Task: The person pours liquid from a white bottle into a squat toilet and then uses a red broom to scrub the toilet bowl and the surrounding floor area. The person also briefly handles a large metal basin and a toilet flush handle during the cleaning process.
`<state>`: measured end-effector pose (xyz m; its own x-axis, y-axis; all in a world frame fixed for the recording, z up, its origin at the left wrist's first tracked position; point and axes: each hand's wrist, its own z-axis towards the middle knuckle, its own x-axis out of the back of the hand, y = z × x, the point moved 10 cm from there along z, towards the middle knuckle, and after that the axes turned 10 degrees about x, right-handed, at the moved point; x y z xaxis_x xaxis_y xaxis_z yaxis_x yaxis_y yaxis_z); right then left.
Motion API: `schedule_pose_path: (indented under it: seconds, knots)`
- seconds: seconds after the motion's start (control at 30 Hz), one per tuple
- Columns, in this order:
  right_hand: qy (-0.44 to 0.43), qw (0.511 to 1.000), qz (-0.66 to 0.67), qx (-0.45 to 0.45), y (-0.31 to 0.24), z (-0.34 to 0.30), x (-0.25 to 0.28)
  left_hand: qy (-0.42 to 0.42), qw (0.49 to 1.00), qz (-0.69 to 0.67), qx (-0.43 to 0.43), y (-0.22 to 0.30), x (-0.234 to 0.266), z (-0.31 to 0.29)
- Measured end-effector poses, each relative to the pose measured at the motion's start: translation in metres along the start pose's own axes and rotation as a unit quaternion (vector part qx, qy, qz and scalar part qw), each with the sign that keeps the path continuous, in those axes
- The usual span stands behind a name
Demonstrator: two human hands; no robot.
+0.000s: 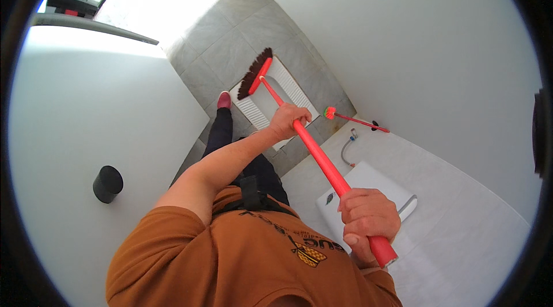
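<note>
A broom with a long red handle (pixel 324 161) slants across the middle of the view. Its dark brown bristles (pixel 249 80) lie at the far left edge of a white squat toilet (pixel 250 116) set in the floor. My left hand (pixel 290 121) is wrapped round the handle partway down, nearer the broom head. Close to my body on the right, my right hand (pixel 368 220) grips the handle near its top end, which sticks out below the fist.
A red toilet brush (pixel 330 113) leans at the right wall. Behind it are a grey hose (pixel 345 151) and a white cistern (pixel 368 183). White partitions (pixel 103 99) flank the stall; a black round fitting (pixel 108 184) juts from the left one. Bright light enters at the far opening.
</note>
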<state>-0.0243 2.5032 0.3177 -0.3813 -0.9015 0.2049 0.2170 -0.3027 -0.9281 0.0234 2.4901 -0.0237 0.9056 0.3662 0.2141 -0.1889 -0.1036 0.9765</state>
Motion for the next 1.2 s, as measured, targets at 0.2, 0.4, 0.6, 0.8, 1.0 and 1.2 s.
schedule_pose_path:
  seconds: [0.2,0.4,0.6,0.8,1.0,1.2]
  knots:
    - [0.015,0.991,0.074,0.114,-0.057,0.002,0.050,-0.028,0.999,0.042,-0.015,0.076,0.002,0.008]
    - [0.182,0.983,-0.006,0.032,-0.002,-0.022,0.056,0.052,0.984,0.173,0.008,0.039,0.091,0.009]
    - [0.026,0.992,0.120,0.005,0.105,0.016,-0.043,0.178,0.964,0.185,0.071,-0.103,0.183,-0.044]
    - [-0.091,0.986,0.138,-0.023,0.093,0.022,-0.079,0.183,0.966,0.150,0.104,-0.096,0.166,-0.097]
    - [-0.094,0.989,0.116,-0.007,0.057,-0.006,-0.083,0.151,0.976,0.131,0.088,-0.081,0.133,-0.111]
    - [-0.069,0.994,0.085,-0.012,0.023,-0.046,-0.050,0.083,0.992,0.081,0.041,-0.043,0.061,-0.106]
